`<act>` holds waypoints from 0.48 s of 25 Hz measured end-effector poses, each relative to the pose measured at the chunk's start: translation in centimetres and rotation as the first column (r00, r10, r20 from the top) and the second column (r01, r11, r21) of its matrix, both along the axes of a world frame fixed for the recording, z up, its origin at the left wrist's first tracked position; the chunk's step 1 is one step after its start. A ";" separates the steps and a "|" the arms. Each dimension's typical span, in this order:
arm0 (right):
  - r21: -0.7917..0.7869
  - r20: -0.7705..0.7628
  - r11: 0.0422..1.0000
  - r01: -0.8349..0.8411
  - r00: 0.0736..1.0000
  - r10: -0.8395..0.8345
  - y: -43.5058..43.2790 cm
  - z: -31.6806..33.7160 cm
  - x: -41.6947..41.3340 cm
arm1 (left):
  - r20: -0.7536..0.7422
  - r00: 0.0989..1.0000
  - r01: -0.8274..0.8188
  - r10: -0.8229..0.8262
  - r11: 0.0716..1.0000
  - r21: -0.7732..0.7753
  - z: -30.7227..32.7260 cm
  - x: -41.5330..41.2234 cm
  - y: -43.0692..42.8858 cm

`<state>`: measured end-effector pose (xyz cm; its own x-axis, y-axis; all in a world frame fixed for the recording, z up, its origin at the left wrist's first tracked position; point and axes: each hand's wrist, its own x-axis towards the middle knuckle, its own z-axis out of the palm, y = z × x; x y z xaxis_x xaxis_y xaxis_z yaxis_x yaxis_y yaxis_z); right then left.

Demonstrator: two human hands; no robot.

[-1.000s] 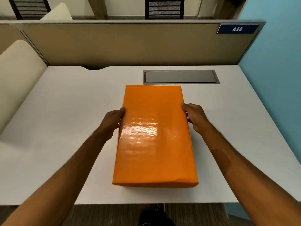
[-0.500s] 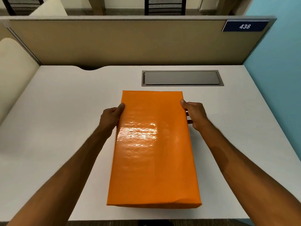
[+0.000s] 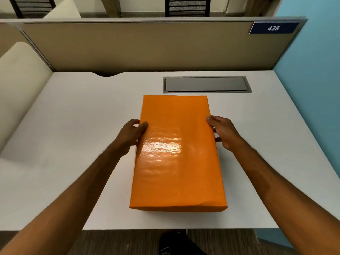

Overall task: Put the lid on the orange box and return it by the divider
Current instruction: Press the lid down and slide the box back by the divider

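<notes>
A glossy orange box (image 3: 177, 155) with its lid on lies lengthwise in the middle of the white desk (image 3: 77, 126). My left hand (image 3: 129, 134) grips its left long side, thumb on top of the lid. My right hand (image 3: 223, 132) grips the right long side, thumb at the lid's edge and fingers down the wall. The box's far end is just short of the grey cable hatch. The beige divider (image 3: 147, 48) stands along the desk's far edge, well beyond the box.
A grey cable hatch (image 3: 207, 84) is set into the desk behind the box. A blue wall (image 3: 312, 74) borders the right side, a cream panel (image 3: 18, 80) the left. A blue plate marked 438 (image 3: 274, 28) sits on the divider. My shoe (image 3: 174, 243) shows below the desk's front edge.
The box has slid away from me, toward the hatch and divider, with both hands still on its sides. More of the desk's front edge now shows.
</notes>
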<state>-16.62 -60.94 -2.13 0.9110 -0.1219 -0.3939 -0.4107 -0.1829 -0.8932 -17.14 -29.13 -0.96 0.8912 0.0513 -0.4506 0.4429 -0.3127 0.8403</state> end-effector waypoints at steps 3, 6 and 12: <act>0.040 -0.019 0.998 -0.055 0.998 0.055 -0.4 -0.3 -3.5 | -0.009 0.997 0.076 -0.077 0.994 -0.081 -0.4 -3.8 0.7; 0.078 -0.044 0.994 -0.073 0.996 0.077 -0.5 -0.4 -6.8 | -0.047 0.992 0.112 -0.119 0.985 -0.132 -0.2 -6.7 1.0; 0.129 -0.094 0.991 -0.044 0.994 0.056 -0.3 -0.4 -11.3 | -0.083 0.987 0.123 -0.138 0.979 -0.163 0.0 -9.9 1.6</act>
